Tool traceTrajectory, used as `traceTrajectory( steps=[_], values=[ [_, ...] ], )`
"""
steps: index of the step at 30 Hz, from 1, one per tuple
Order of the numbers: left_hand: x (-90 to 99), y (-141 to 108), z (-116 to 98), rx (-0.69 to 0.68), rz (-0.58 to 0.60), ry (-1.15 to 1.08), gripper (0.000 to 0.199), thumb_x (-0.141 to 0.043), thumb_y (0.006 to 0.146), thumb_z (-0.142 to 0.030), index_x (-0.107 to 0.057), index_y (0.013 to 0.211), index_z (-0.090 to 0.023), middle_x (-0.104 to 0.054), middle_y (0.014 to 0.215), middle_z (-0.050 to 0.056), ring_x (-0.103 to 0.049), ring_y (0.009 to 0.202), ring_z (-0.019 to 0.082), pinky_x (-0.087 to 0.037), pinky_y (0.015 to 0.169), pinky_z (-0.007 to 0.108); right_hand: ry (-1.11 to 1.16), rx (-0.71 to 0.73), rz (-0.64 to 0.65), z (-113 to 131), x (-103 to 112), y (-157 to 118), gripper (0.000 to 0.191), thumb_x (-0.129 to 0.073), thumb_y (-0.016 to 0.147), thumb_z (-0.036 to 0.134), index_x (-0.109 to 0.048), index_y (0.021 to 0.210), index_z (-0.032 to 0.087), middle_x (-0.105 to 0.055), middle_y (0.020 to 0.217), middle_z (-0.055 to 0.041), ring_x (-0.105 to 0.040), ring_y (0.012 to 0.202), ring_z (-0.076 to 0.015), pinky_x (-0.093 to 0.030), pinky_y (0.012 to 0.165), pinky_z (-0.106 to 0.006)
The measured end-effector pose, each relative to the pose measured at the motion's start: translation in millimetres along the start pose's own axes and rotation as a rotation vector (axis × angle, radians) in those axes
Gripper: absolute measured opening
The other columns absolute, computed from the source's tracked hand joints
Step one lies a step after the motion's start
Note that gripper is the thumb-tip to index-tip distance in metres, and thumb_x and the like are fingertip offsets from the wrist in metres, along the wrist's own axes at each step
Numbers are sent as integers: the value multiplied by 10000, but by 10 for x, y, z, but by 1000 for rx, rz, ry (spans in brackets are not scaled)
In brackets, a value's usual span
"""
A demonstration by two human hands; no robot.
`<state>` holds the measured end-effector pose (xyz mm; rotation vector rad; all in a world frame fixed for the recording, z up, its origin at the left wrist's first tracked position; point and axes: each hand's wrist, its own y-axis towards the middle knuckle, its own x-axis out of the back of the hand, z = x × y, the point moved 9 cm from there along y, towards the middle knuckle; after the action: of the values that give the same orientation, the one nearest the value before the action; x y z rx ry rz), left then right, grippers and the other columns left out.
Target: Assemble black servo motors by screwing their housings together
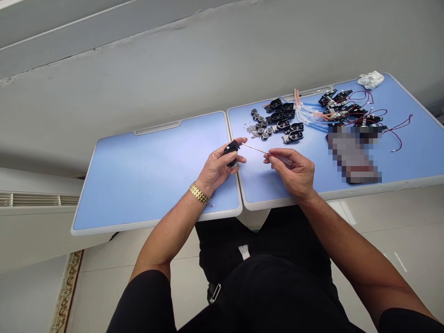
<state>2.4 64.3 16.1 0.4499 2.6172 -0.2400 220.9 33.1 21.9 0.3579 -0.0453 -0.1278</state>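
Note:
My left hand (pixel 219 167), with a gold watch band at the wrist, holds a small black part (pixel 231 148) over the seam between two blue tables. A thin wire hangs beneath that wrist. To its right, my right hand (pixel 293 171) is closed on the clear handle of a screwdriver (pixel 255 148). The screwdriver's metal shaft points left, its tip close to the black part; whether they touch is too small to tell. Beyond the hands lie small screws (pixel 255 131), round grey parts (pixel 265 134) and several black housings (pixel 282 125).
Black assemblies with red and black wires (pixel 342 108) lie on the right table (pixel 312 171), beside blue and orange tubes (pixel 305 113). A blurred item (pixel 357 159) lies near them. Crumpled white paper (pixel 371 79) sits at the far right corner. A wall runs behind both tables.

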Motion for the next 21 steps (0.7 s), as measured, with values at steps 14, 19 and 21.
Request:
traceTrajectory(
  steps=[14,19,21],
  values=[
    [3,-7,-3,7,-4,18,449,-931,846,-375,-870,1278,-271,-601,1708,106,-795,917,129,-474,525,193,-21,12,-9,12,16,-2,186,-840,985,296,-861,1170,295,-887,1040,-11,-868,901,-228,-741,905,-449],
    [-8,-8,-8,0,13,-3,408,-923,866,-346,-877,1265,-277,-614,1694,99,-787,895,109,-482,538,185,-35,37,4,43,0,-13,189,-834,989,285,-859,1177,293,-886,1048,-9,-869,914,-224,-741,906,-434],
    [-6,-8,-7,1,10,1,410,-921,864,-347,-877,1265,-276,-613,1695,100,-790,898,114,-478,534,190,-33,36,4,47,-4,-14,188,-833,989,283,-858,1175,295,-886,1046,-7,-869,914,-221,-741,916,-437]
  ],
)
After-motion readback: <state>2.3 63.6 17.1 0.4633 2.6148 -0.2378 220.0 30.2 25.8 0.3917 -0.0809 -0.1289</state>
